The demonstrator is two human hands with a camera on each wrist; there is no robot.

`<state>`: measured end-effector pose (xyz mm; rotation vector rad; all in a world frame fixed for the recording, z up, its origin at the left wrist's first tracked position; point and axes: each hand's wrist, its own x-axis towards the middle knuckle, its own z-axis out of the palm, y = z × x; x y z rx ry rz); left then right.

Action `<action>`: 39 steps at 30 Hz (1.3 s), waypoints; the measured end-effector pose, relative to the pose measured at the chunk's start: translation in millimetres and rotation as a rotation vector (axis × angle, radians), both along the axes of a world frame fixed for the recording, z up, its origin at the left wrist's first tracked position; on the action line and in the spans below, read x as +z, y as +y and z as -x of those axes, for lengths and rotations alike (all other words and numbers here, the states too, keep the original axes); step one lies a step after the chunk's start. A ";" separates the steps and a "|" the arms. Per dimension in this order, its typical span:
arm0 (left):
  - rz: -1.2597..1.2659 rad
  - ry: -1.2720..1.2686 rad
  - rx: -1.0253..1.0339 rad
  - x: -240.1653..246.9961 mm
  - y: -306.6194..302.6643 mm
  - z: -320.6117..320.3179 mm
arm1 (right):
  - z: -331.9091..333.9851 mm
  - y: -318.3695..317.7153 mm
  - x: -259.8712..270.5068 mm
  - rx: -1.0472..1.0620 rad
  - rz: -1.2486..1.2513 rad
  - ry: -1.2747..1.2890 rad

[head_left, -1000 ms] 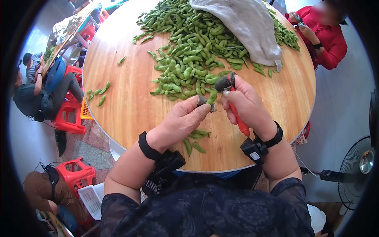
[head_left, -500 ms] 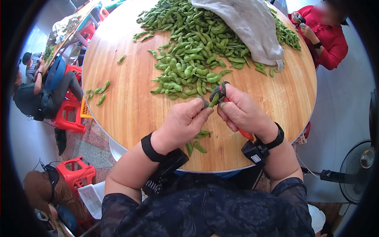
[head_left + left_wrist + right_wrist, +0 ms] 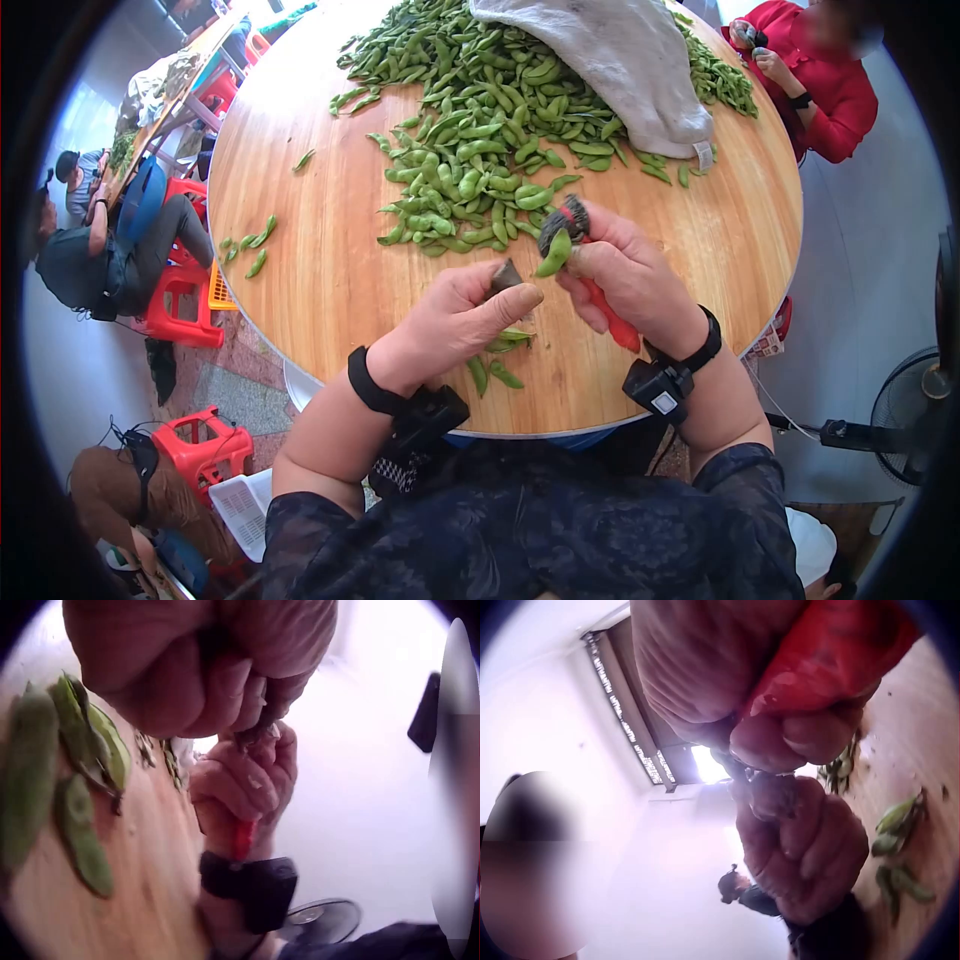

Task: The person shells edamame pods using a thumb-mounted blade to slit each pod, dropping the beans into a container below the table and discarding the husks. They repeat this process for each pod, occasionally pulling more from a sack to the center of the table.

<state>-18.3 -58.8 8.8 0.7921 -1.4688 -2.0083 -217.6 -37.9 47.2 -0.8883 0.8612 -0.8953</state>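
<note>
Head view gives us one held pod (image 3: pixel 553 255) between our two hands, gripped by the right hand (image 3: pixel 620 270) and so nearer it; the pod lies ahead and to the right of the left hand (image 3: pixel 450 310). Its long axis slants from near-left to far-right. Our hands are apart: the right pinches the pod at its dark finger cover (image 3: pixel 556 228) and clasps one red-handled tool (image 3: pixel 608 318); the left has curled fingers and one grey finger cover (image 3: pixel 504 276), and we cannot tell whether it hides anything. We count one white cloth (image 3: pixel 610 70), one lone pod (image 3: pixel 303 160) at left, and two loose pods (image 3: pixel 506 375) nearest us; the heap (image 3: pixel 470 150) is beyond counting.
</note>
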 end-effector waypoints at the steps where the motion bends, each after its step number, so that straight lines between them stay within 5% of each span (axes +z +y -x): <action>1: 0.000 0.000 0.000 -2.5 -0.4 0.4 | 3.0 -0.9 -1.0 -0.031 0.147 0.195; 3: 0.343 -0.026 0.130 -8.0 -0.1 -0.1 | 2.3 -1.9 -11.1 -0.057 0.288 0.386; 5: 0.336 -0.056 0.114 -9.7 0.4 0.4 | -5.8 -1.9 -29.1 -0.136 0.939 0.782; 9: 0.329 -0.078 0.066 -19.8 -2.6 1.9 | -8.4 0.6 -29.8 -0.060 0.976 0.731; 13: 0.375 -0.102 0.016 -10.5 -0.3 2.3 | -0.7 -3.6 -28.8 0.007 0.914 0.733; 15: 0.202 -0.094 -0.039 -7.3 0.0 -0.9 | 1.4 -3.7 -15.1 0.203 0.159 0.372; 22: -0.082 -0.069 0.026 -5.5 -5.1 -1.6 | -12.2 -0.7 -24.2 0.043 0.253 0.449; 24: -0.106 -0.074 0.011 0.5 -2.9 1.1 | -16.0 -2.8 -47.3 -0.241 1.040 0.914; 28: -0.185 -0.022 -0.076 -2.6 -5.1 -0.4 | -17.3 -0.7 -40.6 -0.237 0.988 0.763; 30: 0.026 -0.006 -0.040 -3.9 -0.9 4.8 | -10.5 2.6 -18.9 0.009 0.171 0.315; 33: 0.125 -0.024 -0.026 -2.4 0.3 5.4 | -7.0 -3.8 -12.7 0.023 -0.076 0.077; 37: -0.159 0.032 -0.103 -8.7 -4.3 1.0 | -11.0 0.5 -13.0 -0.001 -0.049 0.093; 39: -0.231 0.038 -0.094 -9.0 -4.5 0.4 | -18.3 8.9 -18.6 -0.120 0.343 0.379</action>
